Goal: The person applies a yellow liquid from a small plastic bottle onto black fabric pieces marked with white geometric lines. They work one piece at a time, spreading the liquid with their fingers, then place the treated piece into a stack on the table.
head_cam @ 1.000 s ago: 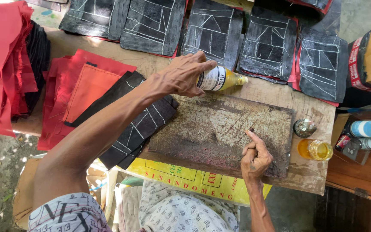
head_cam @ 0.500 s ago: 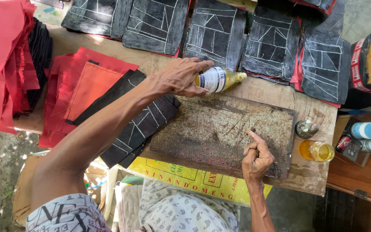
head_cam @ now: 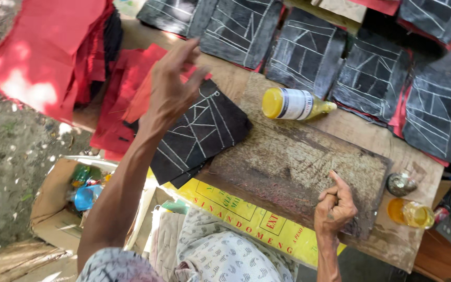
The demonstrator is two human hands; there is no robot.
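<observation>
Yellow bottle (head_cam: 294,104) lies on its side, untouched; left hand (head_cam: 173,86) spread, right hand (head_cam: 335,206) loosely curled, empty.

The work board (head_cam: 298,167) is rough, worn wood, stained and matt. The yellow bottle (head_cam: 293,103) lying on it looks like glossy plastic with a paper label. Black pieces (head_cam: 204,130) with pale chalky lines look like matt, coarse cloth or leather; I cannot tell which. Red sheets (head_cam: 48,52) seem soft cloth. The box (head_cam: 53,209) is plain cardboard.
</observation>
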